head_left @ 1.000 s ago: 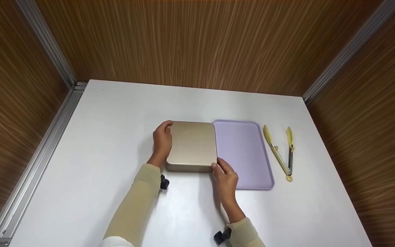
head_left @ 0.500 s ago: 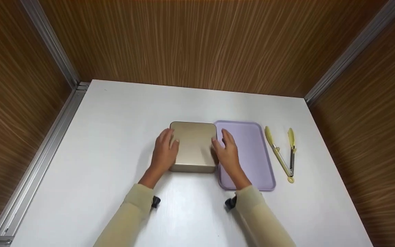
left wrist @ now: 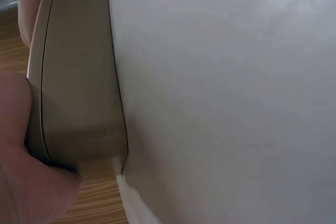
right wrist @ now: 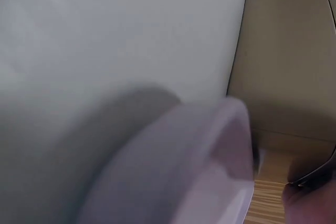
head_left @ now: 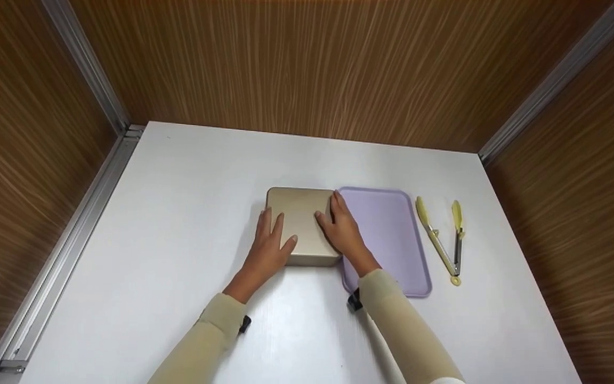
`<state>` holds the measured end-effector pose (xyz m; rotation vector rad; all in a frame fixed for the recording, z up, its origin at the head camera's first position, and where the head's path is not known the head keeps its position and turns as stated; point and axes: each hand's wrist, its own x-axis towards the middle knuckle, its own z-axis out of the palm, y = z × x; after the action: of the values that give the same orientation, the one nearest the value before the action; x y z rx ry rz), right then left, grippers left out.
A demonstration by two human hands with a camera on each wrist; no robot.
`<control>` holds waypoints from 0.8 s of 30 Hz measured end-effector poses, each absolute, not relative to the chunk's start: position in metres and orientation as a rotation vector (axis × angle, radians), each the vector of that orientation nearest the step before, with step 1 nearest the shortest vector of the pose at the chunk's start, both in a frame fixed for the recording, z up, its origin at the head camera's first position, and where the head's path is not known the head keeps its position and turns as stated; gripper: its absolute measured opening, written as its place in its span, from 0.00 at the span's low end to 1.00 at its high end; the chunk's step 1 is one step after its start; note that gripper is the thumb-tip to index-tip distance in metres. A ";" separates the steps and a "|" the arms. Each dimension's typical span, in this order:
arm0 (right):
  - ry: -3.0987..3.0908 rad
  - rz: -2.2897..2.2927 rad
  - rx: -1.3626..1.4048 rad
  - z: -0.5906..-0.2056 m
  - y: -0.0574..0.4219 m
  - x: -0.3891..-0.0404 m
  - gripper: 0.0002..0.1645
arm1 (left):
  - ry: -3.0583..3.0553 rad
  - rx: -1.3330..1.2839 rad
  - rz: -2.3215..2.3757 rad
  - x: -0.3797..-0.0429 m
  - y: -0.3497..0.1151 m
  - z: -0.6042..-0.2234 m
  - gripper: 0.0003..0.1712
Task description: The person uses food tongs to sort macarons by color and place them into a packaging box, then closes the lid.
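A flat square gold metal tin (head_left: 301, 205) stands mid-table with its lid on. In the left wrist view the lid's seam runs along the side of the tin (left wrist: 79, 66). My left hand (head_left: 268, 252) lies over the tin's near left part, fingers spread and fairly straight, some on the lid and some along the left edge. With the thumb on top and fingers along the far right edge, my right hand (head_left: 345, 229) grips the tin. In the right wrist view a fingertip (right wrist: 312, 203) touches the lid's edge.
A lilac rectangular tray (head_left: 387, 240) lies close along the tin's right side. Yellow-tipped tongs (head_left: 442, 250) lie spread on the white table (head_left: 179, 213) to the tray's right. Wood-grain panels (head_left: 285, 64) stand behind and at both sides.
My right hand has gone from the tin's near right corner up its right side, thumb now over the lid. My left hand has slid nearer and rightward over the lid. The tin stays put.
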<state>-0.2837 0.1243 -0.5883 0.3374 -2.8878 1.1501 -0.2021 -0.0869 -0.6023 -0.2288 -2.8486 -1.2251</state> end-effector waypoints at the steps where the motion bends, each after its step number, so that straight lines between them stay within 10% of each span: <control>1: -2.892 1.165 0.325 -0.589 0.125 -0.283 0.48 | -2.849 -0.231 -1.224 -0.203 -0.087 -0.603 0.44; 24: -2.887 1.184 0.350 -0.591 0.139 -0.260 0.56 | -2.864 -0.266 -1.153 -0.219 -0.092 -0.592 0.44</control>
<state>-0.2600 0.1386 -0.5910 0.3500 -2.8865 1.1844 -0.2188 -0.0916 -0.5919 -0.2662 -2.8638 -1.1527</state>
